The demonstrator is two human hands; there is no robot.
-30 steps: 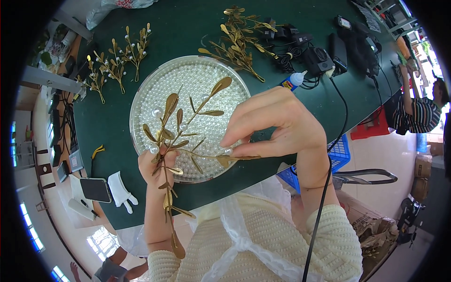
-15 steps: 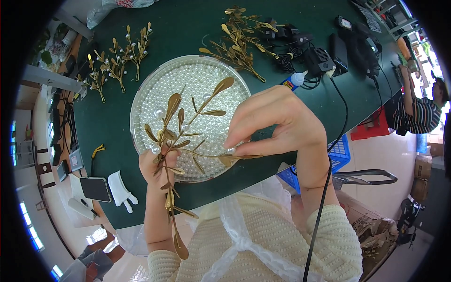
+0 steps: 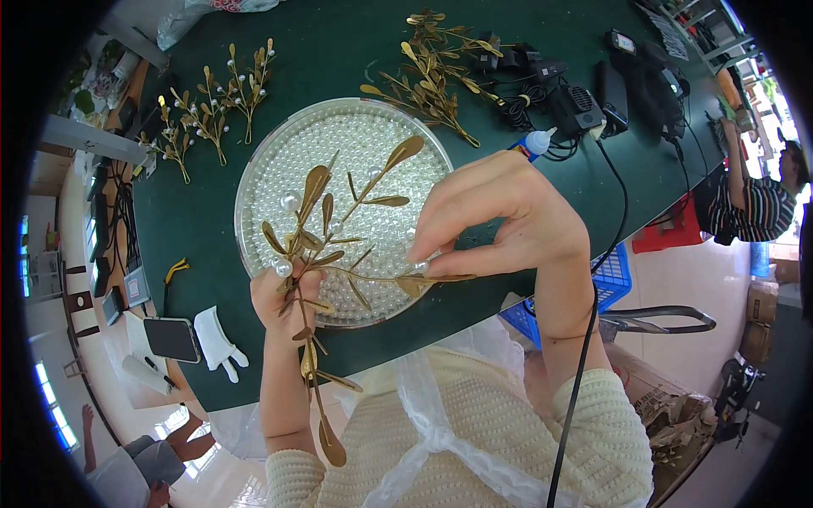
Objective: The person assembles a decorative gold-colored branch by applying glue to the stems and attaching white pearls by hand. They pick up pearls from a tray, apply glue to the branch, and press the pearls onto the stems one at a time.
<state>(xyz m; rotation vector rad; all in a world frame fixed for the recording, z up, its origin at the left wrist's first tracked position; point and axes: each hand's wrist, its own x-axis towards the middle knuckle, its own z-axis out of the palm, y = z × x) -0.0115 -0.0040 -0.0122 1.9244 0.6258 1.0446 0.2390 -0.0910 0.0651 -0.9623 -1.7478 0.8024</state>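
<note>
My left hand (image 3: pixel 281 303) is closed around the lower stems of a gold metal leaf branch (image 3: pixel 328 212), which spreads over a round clear-walled tray (image 3: pixel 240 199) of white pearl beads. Several pearls sit on the branch, among them a large pearl (image 3: pixel 290 201) near my left fingers. At the right-hand twig, my right hand (image 3: pixel 508 224) pinches a small pearl (image 3: pixel 421 267) between thumb and forefinger, touching the twig or very close to it. A blue and white glue bottle (image 3: pixel 535 144) lies just beyond my right knuckles, partly hidden by them.
Branches with pearls (image 3: pixel 206 118) lie far left, and bare gold branches (image 3: pixel 436 72) lie beyond the tray. Black adapters and cables (image 3: pixel 576 110) fill the far right; one cable hangs across my right arm. A phone (image 3: pixel 172 340) and white glove (image 3: pixel 218 343) lie left. Another person (image 3: pixel 758 199) is at right.
My hands, the branch and the pinched pearl have barely shifted. At the lower left, another person has moved further into view.
</note>
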